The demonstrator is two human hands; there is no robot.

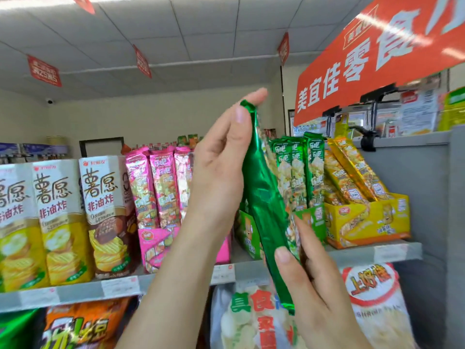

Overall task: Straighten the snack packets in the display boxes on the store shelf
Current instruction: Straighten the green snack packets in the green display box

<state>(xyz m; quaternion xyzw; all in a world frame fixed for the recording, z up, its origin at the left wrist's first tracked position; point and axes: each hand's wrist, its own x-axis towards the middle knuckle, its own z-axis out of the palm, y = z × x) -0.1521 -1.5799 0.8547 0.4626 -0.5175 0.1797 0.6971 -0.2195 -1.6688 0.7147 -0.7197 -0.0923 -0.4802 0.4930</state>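
- Tall chip boxes point(60, 222) stand in a row at the left end of the shelf point(377, 253).
- Beside them, pink packets point(153, 187) stand upright in a pink display box point(156, 245).
- The left hand point(216, 177) is raised in front of the pink box. Its thumb and forefinger pinch the top end of a long green packet point(261, 197), and the other fingers point(214, 147) lie loosely extended.
- The green packet is in the air in front of the green display box point(247, 235), clear of the shelf and tilted, top to the left and bottom to the right.
- The right hand point(314, 285) grips the packet's lower part, thumb on the front. Its fingers point(305, 238) seem to wrap behind, though they are partly hidden.
- More green packets point(299, 172) stand upright in the green box.
- Yellow packets point(352, 167) lean leftward in a yellow display box point(372, 222) at the right end.
- A red sign point(377, 59) hangs above.
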